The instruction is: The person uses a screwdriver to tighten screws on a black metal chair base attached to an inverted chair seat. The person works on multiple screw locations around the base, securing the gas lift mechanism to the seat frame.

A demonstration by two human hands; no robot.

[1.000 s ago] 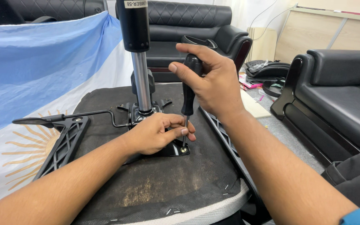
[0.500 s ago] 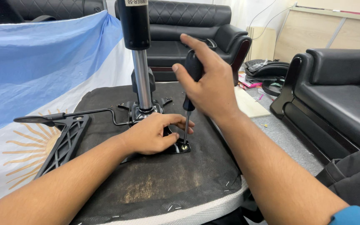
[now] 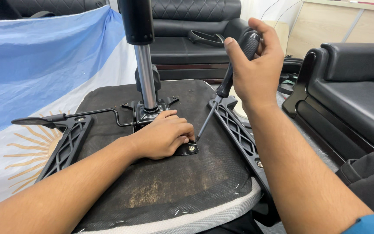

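Observation:
An upturned office chair seat [image 3: 165, 182] lies before me, its underside covered in dark fabric. A black metal mechanism plate [image 3: 150, 113] with an upright gas cylinder [image 3: 146, 73] is mounted on it. My left hand [image 3: 163, 135] rests curled on the plate's front corner, next to a screw [image 3: 191, 148]. My right hand [image 3: 254, 65] grips the black handle of a screwdriver [image 3: 224, 93]. The tilted shaft points down at the screw, with its tip just above and left of it.
Black armrest brackets lie along the seat's left [image 3: 66, 145] and right [image 3: 239, 134] edges. A lever [image 3: 66, 117] sticks out to the left. A blue and white flag [image 3: 35, 82] is draped at left. Black sofas stand behind [image 3: 187, 26] and at right [image 3: 356, 86].
My right hand has lifted and tilted the screwdriver to the right, so its tip has come up off the screw. The left hand stays on the plate.

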